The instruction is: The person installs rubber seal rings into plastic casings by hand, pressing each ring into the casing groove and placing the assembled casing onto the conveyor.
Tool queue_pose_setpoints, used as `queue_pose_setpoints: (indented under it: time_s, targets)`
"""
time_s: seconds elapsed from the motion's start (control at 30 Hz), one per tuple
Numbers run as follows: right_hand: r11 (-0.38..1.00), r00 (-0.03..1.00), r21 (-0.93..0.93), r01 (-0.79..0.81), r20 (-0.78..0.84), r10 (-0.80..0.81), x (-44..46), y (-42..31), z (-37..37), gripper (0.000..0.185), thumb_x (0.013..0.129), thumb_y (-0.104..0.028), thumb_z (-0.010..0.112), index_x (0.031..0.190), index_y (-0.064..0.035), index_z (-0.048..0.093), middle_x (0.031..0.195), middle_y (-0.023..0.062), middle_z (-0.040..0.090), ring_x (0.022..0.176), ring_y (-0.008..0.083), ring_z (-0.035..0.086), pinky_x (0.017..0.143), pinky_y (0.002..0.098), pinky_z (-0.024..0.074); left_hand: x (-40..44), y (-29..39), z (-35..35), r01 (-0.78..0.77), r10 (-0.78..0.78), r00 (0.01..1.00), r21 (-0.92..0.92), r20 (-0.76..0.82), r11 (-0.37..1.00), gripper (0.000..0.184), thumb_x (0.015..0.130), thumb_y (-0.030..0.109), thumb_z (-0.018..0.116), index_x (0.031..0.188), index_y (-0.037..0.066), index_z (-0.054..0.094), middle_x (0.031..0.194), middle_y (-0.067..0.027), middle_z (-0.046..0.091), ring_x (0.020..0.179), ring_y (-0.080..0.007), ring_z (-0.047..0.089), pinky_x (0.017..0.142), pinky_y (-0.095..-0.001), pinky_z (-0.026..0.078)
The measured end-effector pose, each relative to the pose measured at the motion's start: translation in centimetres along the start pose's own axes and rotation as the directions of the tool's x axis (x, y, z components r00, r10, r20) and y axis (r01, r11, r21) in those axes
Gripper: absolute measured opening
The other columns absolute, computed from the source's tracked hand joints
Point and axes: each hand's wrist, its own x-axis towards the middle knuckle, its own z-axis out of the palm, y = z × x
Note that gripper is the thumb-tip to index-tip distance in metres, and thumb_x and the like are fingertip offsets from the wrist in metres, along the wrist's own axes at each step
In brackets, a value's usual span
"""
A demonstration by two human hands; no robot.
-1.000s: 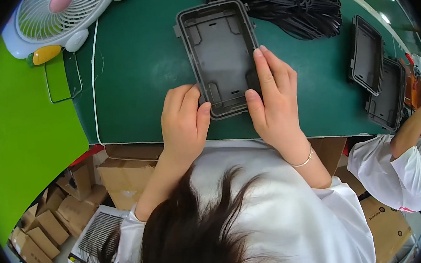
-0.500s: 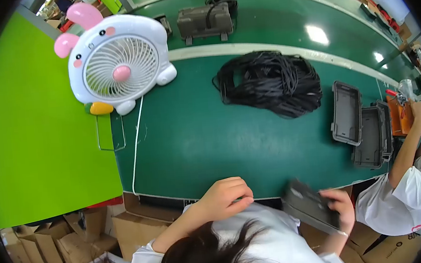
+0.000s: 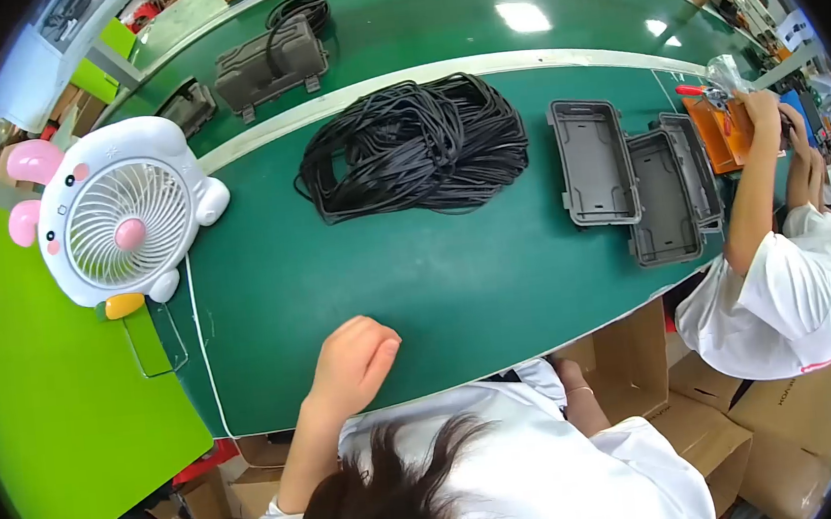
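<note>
My left hand (image 3: 351, 364) rests closed at the front edge of the green table (image 3: 420, 309), its fingers curled and nothing seen in them. Below the table edge, beside my lap, is my right hand (image 3: 571, 374), mostly hidden by the table and clothing, so its fingers cannot be made out. A bundle of black cable (image 3: 416, 151) lies beyond my left hand. To its right sit grey plastic cases, one shallow shell (image 3: 595, 165) overlapping an open case (image 3: 665, 198).
A white and pink fan (image 3: 125, 211) stands at the left with its white cord running to the front edge. A closed grey case (image 3: 270, 65) lies on the far table. At the right, a co-worker's arm (image 3: 750, 181) reaches over an orange tray (image 3: 716, 139). Cardboard boxes (image 3: 632, 359) stand below.
The case first held in both hands went down below the table edge with my right hand and is now out of sight. My left hand has closed. The view has swung right.
</note>
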Motion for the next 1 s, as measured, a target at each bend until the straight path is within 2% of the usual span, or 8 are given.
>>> queue_pose_setpoints:
  time_s: [0.13,0.2,0.27,0.4,0.53,0.67,0.77,1.0]
  targets:
    - [0.889,0.891,-0.386,0.246,0.452,-0.051,-1.0,-3.7,4.7,0.026,0.089,-0.03,0.052,0.082,-0.0068,0.061,0.074,0.0064,0.059,0.06,0.0189,0.057,0.051,0.0304,0.0454,-1.1,0.0,-1.0,0.048,-0.045,0.998,0.067,-0.036,0.997,0.009,0.084,0.008,0.057,0.078,0.001,0.059,0.074,-0.01,0.058,0.07,-0.0282,0.056,0.064,-0.0371,0.046]
    - [0.592,0.753,-0.585,0.554,0.655,-0.057,-4.0,-7.9,5.5,0.022,0.089,-0.019,0.049,0.077,-0.0042,0.06,0.066,0.0098,0.055,0.059,0.0238,0.056,0.051,0.0363,0.046,-1.5,-0.5,-1.4,0.061,-0.055,0.996,0.082,-0.074,0.995,0.008,0.083,0.008,0.058,0.079,0.002,0.059,0.074,-0.0097,0.058,0.07,-0.0279,0.056,0.064,-0.037,0.046]
    - [-0.179,0.561,-0.573,0.8,0.82,-0.116,-11.5,-11.0,7.3,0.025,0.089,-0.022,0.049,0.09,-0.0024,0.065,0.082,0.0187,0.065,0.079,0.0354,0.062,0.07,0.0427,0.0492,-1.7,-0.8,-1.9,0.07,-0.061,0.993,0.093,-0.103,0.993,0.007,0.083,0.007,0.059,0.079,0.002,0.059,0.074,-0.0095,0.058,0.071,-0.0278,0.056,0.064,-0.0369,0.046]
    - [-0.508,0.722,-0.519,0.687,0.561,0.404,-29.3,-17.4,13.4,0.022,0.087,-0.019,0.054,0.093,-0.0018,0.067,0.096,0.0214,0.066,0.09,0.0367,0.062,0.077,0.0409,0.0494,-1.5,-1.1,-3.1,0.085,-0.067,0.986,0.12,-0.15,0.989,0.005,0.082,0.006,0.06,0.08,0.002,0.059,0.076,-0.0096,0.059,0.071,-0.0279,0.056,0.065,-0.0368,0.046]
    - [0.084,0.07,-0.087,0.993,0.981,0.182,-39.1,-24.6,18.9,0.014,0.085,-0.008,0.056,0.094,0.0,0.064,0.089,0.0143,0.065,0.082,0.0282,0.063,0.074,0.0346,0.0502,-0.8,-1.8,-3.5,0.075,-0.052,0.978,0.109,-0.203,0.991,0.004,0.082,0.005,0.06,0.08,0.002,0.059,0.076,-0.0099,0.058,0.072,-0.0281,0.056,0.065,-0.037,0.046]
    - [-0.278,-0.195,0.066,0.958,0.864,-0.465,-39.7,-28.0,29.1,0.022,0.082,-0.005,0.059,0.103,0.0013,0.056,0.092,0.0122,0.057,0.079,0.022,0.055,0.069,0.0319,0.0462,0.5,-0.9,-3.5,0.001,0.019,0.987,0.123,-0.158,0.992,0.004,0.081,0.004,0.059,0.081,0.001,0.059,0.075,-0.0117,0.058,0.071,-0.0282,0.056,0.064,-0.0362,0.045]
    - [-0.462,-0.164,-0.169,0.871,0.786,-0.596,-37.4,-29.8,37.6,0.04,0.082,-0.019,0.064,0.114,0.0014,0.052,0.104,0.0195,0.056,0.1,0.0348,0.056,0.089,0.0399,0.0449,1.1,-0.4,-3.8,-0.042,0.059,0.994,0.176,-0.092,0.983,0.005,0.082,0.005,0.059,0.081,0.001,0.06,0.076,-0.0117,0.058,0.072,-0.0281,0.056,0.065,-0.0358,0.045]
    - [-0.678,0.062,-0.567,0.468,0.786,-0.615,-34.2,-29.6,43.6,0.042,0.073,-0.021,0.069,0.103,0.0017,0.053,0.1,0.0242,0.058,0.095,0.0416,0.057,0.08,0.0488,0.0505,-2.1,-1.2,-5.6,0.123,-0.094,0.972,0.123,-0.217,0.985,0.006,0.084,0.006,0.057,0.084,0.0,0.061,0.076,-0.0105,0.059,0.07,-0.0264,0.056,0.064,-0.0345,0.045]
